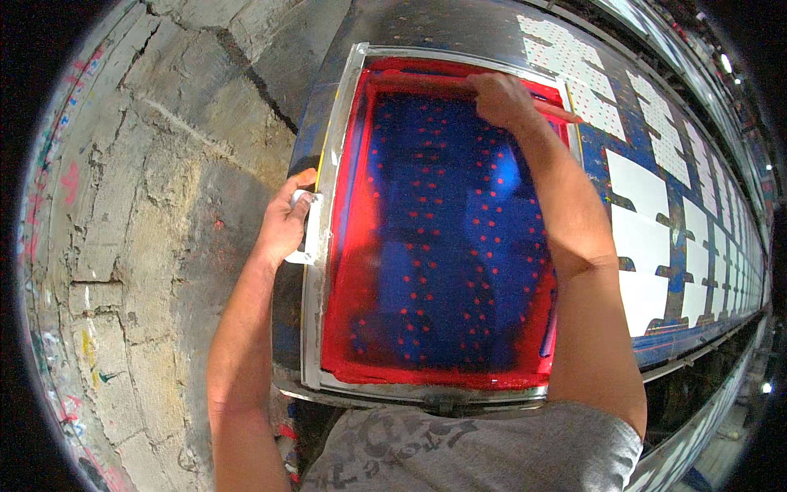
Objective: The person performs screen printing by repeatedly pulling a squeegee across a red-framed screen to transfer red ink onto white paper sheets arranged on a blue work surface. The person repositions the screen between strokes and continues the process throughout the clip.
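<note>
In front of me lies a screen-printing frame [324,238] with pale metal sides. Its dark blue mesh [447,271] shows rows of small red dots, and thick red ink [348,287] borders it. My left hand [285,225] is closed round a white handle [300,250] on the frame's left side, with one finger reaching along the edge. At the frame's far end my right hand [506,100] grips a red-smeared squeegee [426,84], a long bar lying across the mesh. The squeegee's right end shows beyond my wrist; its lower edge is hard to make out.
A long dark table [393,29] runs under the frame and off to the right. White cut pieces [643,238] lie on it in rows; the far ones [574,74] carry small dots. To the left is a cracked, paint-spotted concrete floor [139,246].
</note>
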`<act>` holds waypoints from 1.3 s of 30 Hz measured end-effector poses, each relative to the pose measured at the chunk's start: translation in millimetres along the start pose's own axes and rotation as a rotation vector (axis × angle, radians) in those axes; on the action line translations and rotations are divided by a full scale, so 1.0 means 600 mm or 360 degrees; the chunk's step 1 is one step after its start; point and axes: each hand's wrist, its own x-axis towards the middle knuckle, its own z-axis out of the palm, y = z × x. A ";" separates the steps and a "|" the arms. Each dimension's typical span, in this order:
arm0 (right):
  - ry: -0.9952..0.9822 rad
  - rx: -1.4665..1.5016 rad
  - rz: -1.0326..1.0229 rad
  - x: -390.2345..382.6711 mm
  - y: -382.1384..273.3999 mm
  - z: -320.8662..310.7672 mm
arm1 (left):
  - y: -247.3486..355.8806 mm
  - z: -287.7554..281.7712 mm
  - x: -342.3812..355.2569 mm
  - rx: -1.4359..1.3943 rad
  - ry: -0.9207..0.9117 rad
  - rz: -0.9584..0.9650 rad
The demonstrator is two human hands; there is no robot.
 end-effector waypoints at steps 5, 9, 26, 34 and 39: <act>-0.0054 -0.0043 0.0078 0.032 0.022 -0.006 | 0.010 -0.001 -0.006 -0.0067 -0.0015 -0.0173; -0.0109 -0.0021 -0.0036 0.041 0.045 0.001 | 0.012 -0.001 -0.005 -0.0046 -0.0003 -0.0192; -0.0516 -0.0046 -0.0174 -0.190 -0.104 -0.093 | -0.032 0.002 0.013 -0.0094 0.0111 0.0062; -0.0594 0.0108 -0.0044 -0.430 -0.257 -0.145 | -0.048 -0.009 0.018 0.0585 0.0464 0.0154; -0.0610 0.0072 -0.0045 -0.562 -0.341 -0.165 | -0.053 0.011 -0.029 0.0581 0.0577 0.0092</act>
